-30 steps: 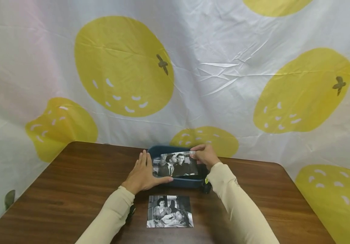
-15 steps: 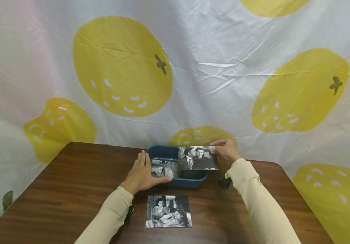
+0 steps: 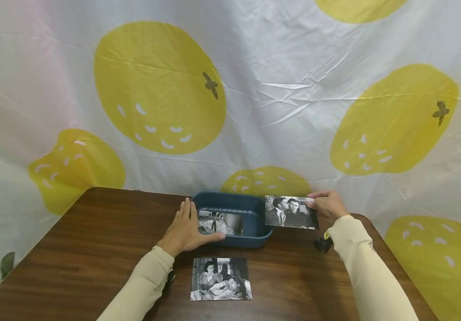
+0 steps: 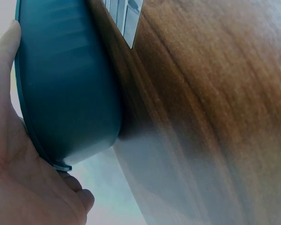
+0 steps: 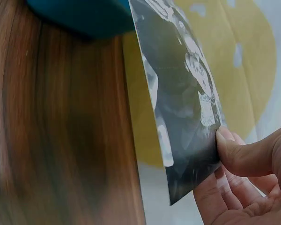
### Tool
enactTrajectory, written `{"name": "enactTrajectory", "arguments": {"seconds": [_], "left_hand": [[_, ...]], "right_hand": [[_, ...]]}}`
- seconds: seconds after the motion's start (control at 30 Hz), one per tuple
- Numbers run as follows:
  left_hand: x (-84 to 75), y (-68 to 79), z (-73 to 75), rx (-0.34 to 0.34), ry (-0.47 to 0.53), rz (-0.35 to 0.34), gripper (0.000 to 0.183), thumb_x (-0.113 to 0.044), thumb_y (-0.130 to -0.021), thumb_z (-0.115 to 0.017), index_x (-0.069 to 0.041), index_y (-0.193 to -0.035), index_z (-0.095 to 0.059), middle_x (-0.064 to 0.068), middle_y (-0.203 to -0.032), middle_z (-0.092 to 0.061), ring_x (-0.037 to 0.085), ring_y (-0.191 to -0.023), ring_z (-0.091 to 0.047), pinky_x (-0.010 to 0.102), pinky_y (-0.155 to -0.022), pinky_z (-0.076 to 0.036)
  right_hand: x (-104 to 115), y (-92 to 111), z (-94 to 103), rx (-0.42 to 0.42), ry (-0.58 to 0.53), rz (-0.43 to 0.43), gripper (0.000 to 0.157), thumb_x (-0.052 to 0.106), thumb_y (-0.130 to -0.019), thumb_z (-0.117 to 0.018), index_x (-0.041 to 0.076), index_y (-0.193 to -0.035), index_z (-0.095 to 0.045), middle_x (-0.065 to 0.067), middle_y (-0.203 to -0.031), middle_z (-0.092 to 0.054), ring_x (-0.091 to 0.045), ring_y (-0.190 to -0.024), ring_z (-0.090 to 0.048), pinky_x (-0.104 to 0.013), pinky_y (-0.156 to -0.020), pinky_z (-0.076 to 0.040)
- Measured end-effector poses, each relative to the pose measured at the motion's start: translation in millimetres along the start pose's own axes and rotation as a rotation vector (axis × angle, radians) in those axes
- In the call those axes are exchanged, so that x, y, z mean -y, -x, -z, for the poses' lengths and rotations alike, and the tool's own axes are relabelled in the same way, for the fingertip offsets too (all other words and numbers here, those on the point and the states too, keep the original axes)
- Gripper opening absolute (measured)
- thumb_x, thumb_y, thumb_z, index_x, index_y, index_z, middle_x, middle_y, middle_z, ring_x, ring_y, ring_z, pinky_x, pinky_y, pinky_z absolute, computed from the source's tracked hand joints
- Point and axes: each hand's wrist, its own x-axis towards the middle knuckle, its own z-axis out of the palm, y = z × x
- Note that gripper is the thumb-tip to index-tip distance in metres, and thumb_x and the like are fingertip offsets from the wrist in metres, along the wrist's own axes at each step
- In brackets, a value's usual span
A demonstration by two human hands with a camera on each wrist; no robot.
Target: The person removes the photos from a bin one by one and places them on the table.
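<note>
My right hand [image 3: 328, 206] pinches the right edge of a black-and-white photo [image 3: 291, 212] of two people, thumb on its printed face. It is held tilted, just right of a dark blue plastic bin [image 3: 250, 241], its left edge in front of the bin's right end. Another photo [image 3: 219, 222] lies inside the bin, partly behind my left thumb. My left hand [image 3: 184, 229] rests on the bin's left front corner, fingers straight along the side and thumb over the front rim. In the left wrist view, the bin wall [image 4: 65, 84] stands against that hand.
A third black-and-white photo [image 3: 221, 279] lies flat on the brown wooden table [image 3: 94, 254], in front of the bin. Behind the table's back edge hangs a white curtain [image 3: 278, 111] printed with yellow fruit. A black wrist strap [image 3: 323, 244] hangs by the right wrist.
My right hand has drawn the photo of two people rightward out of the bin, uncovering the photo lying inside. The left hand has stayed on the bin's corner.
</note>
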Motion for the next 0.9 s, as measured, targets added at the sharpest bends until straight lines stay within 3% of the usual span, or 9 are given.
{"name": "enactTrajectory", "arguments": {"seconds": [0.4, 0.57, 0.7, 0.77, 0.9], "left_hand": [[-0.2, 0.9, 0.5, 0.003, -0.001, 0.003, 0.136, -0.085, -0.075, -0.061, 0.009, -0.158, -0.008, 0.028, -0.165, 0.003, 0.037, -0.153, 0.005, 0.049, -0.124, -0.010], [1.4, 1.1, 2.5, -0.006, -0.009, 0.003, 0.135, -0.085, -0.076, -0.061, 0.009, -0.158, -0.009, 0.029, -0.165, 0.003, 0.039, -0.153, 0.003, 0.050, -0.124, -0.010], [3.0, -0.4, 0.0, -0.016, -0.018, -0.003, 0.135, -0.084, -0.076, -0.061, 0.009, -0.158, -0.010, 0.029, -0.165, 0.001, 0.040, -0.154, 0.002, 0.050, -0.124, -0.010], [3.5, -1.1, -1.7, -0.018, -0.014, -0.005, 0.134, -0.083, -0.076, -0.062, 0.009, -0.158, -0.009, 0.030, -0.165, 0.001, 0.040, -0.154, 0.002, 0.051, -0.124, -0.011], [2.0, -1.5, -2.9, -0.007, -0.011, 0.003, 0.135, -0.084, -0.076, -0.062, 0.008, -0.158, -0.007, 0.028, -0.165, 0.002, 0.039, -0.154, 0.002, 0.051, -0.124, -0.011]], "right_hand": [[-28, 9, 30.6, -0.015, -0.017, -0.065, 0.040, -0.004, -0.091, -0.067, -0.020, -0.125, -0.056, -0.005, -0.082, -0.064, -0.014, -0.068, -0.063, -0.030, -0.062, -0.059], [-45, 6, 22.8, -0.027, -0.028, -0.068, 0.034, -0.007, -0.088, -0.069, -0.021, -0.118, -0.061, -0.003, -0.076, -0.065, -0.013, -0.065, -0.061, -0.028, -0.058, -0.056], [-61, 3, 11.0, -0.030, 0.001, -0.053, 0.031, -0.008, -0.085, -0.069, -0.020, -0.113, -0.064, -0.007, -0.080, -0.066, -0.014, -0.067, -0.061, -0.028, -0.060, -0.055], [-69, 2, 5.9, -0.043, 0.081, -0.030, 0.030, -0.006, -0.084, -0.071, -0.018, -0.111, -0.067, -0.011, -0.084, -0.068, -0.016, -0.072, -0.061, -0.030, -0.065, -0.055], [-78, 0, -3.3, -0.070, 0.209, 0.000, 0.028, 0.002, -0.084, -0.074, -0.013, -0.107, -0.072, -0.022, -0.097, -0.072, -0.030, -0.090, -0.065, -0.045, -0.084, -0.054]]}}
